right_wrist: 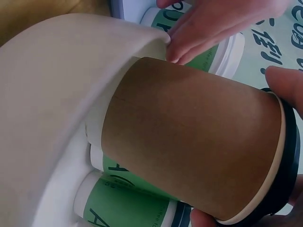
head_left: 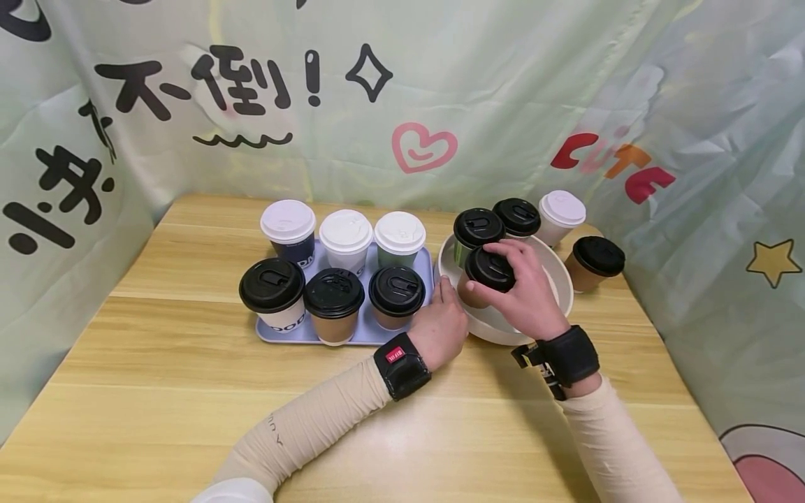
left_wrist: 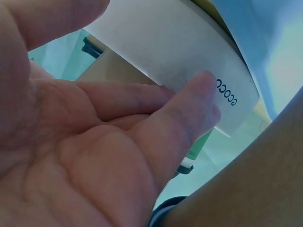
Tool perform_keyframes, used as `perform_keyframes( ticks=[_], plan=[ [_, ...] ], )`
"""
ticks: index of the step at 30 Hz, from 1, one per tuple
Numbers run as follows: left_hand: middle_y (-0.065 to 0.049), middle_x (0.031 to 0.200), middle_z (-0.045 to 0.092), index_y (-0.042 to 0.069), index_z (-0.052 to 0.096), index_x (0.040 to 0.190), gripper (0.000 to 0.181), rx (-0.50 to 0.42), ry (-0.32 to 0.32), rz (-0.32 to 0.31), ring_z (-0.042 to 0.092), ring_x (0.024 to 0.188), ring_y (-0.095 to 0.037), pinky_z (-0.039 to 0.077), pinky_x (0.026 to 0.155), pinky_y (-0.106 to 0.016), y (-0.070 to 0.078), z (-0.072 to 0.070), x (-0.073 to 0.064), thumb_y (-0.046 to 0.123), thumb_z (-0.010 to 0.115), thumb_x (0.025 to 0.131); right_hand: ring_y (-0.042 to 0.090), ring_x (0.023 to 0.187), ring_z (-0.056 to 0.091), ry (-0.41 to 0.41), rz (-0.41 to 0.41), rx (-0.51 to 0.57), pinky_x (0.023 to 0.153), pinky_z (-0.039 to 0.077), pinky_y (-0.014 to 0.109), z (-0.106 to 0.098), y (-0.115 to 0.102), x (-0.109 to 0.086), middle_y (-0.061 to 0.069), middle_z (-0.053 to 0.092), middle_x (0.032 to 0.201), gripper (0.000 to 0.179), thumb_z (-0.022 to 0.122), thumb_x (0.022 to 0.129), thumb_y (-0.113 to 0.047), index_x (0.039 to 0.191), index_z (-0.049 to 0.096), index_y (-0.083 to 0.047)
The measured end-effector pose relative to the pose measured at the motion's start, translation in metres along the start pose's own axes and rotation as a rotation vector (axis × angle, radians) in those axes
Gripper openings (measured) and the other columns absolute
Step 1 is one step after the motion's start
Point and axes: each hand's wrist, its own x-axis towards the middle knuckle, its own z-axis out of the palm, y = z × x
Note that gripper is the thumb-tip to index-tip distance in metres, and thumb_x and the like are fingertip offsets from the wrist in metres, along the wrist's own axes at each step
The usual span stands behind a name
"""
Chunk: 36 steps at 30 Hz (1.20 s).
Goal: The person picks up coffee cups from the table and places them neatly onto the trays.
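Observation:
My right hand (head_left: 530,293) grips a brown paper coffee cup (right_wrist: 189,137) by its black lid (head_left: 490,270), inside a round off-white basin (head_left: 560,269). The cup's lower end sits within the wall; whether it touches the floor of the basin I cannot tell. My left hand (head_left: 441,332) rests its extended fingers against the basin's left side, and in the left wrist view they lie on the wall by the printed "ecoco" letters (left_wrist: 226,92). Behind the gripped cup, also in the basin, are a black-lidded green cup (head_left: 479,227) and another black-lidded cup (head_left: 517,215).
Left of the basin, a lavender tray (head_left: 371,337) carries white-lidded cups (head_left: 346,230) in back and black-lidded cups (head_left: 333,293) in front. Right of it stand a white-lidded cup (head_left: 562,209) and a brown cup (head_left: 594,262). Printed fabric hangs behind the wooden table (head_left: 157,349).

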Motion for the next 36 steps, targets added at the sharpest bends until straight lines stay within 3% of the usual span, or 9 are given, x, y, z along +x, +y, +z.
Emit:
perform_keyframes(
  ticks=[11, 23, 36],
  plan=[
    [-0.032, 0.147, 0.050, -0.018, 0.052, 0.139, 0.064, -0.019, 0.018, -0.013, 0.055, 0.135, -0.034, 0.061, 0.063, -0.031, 0.001, 0.003, 0.000, 0.034, 0.061, 0.103, 0.043, 0.135, 0.043, -0.010, 0.005, 0.002, 0.109, 0.035, 0.058, 0.008, 0.000, -0.001, 0.025, 0.045, 0.146, 0.064, 0.090, 0.079, -0.019, 0.134, 0.061, -0.002],
    [-0.032, 0.152, 0.045, -0.012, 0.056, 0.139, 0.060, -0.012, -0.044, -0.005, 0.052, 0.139, -0.035, 0.062, 0.063, -0.032, 0.002, 0.001, 0.001, 0.036, 0.060, 0.104, 0.044, 0.135, 0.042, -0.003, -0.012, -0.019, 0.109, 0.034, 0.059, 0.012, -0.001, -0.001, 0.026, 0.044, 0.146, 0.063, 0.090, 0.078, -0.019, 0.133, 0.062, -0.003],
    [-0.033, 0.151, 0.045, -0.013, 0.056, 0.139, 0.063, -0.011, -0.043, 0.006, 0.052, 0.138, -0.037, 0.062, 0.064, -0.032, 0.001, 0.002, 0.002, 0.038, 0.063, 0.102, 0.045, 0.135, 0.040, -0.035, -0.015, -0.051, 0.109, 0.033, 0.059, 0.013, 0.003, -0.002, 0.028, 0.044, 0.146, 0.064, 0.091, 0.078, -0.020, 0.132, 0.062, -0.002]
  ],
)
